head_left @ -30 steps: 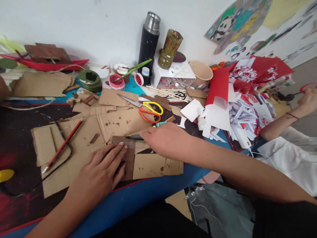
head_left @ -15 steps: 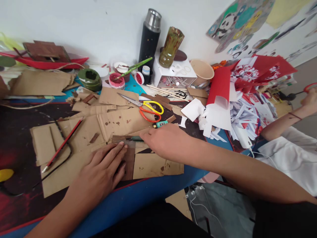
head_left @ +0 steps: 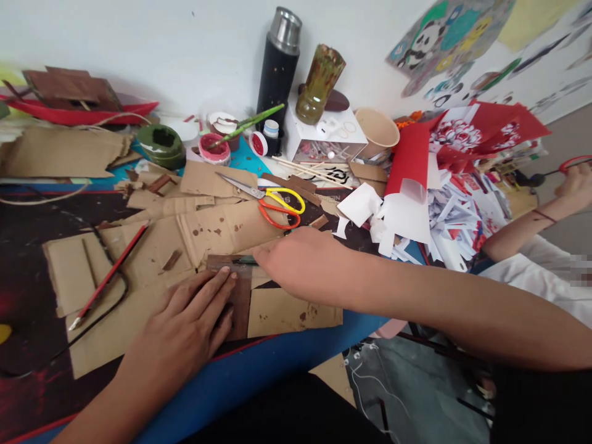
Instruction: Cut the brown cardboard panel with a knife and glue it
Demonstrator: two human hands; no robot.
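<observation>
Two hands: our left hand (head_left: 192,317) lies flat, fingers extended; our right hand (head_left: 293,259) is curled around a slim dark tool (head_left: 243,260), mostly hidden.
Brown board: (head_left: 241,308) pinned under our left fingers on the worktop (head_left: 277,348).
Tool end: at the board's far edge.
Scissors: (head_left: 259,195) beyond the board.
Red-and-black pencil: (head_left: 111,274) left of the board.

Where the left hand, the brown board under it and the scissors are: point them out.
Left hand (head_left: 189,316), head view: the back of the hand.
Brown board (head_left: 242,305), head view: its uncovered surface.
Scissors (head_left: 260,193), head view: near the pivot.
</observation>
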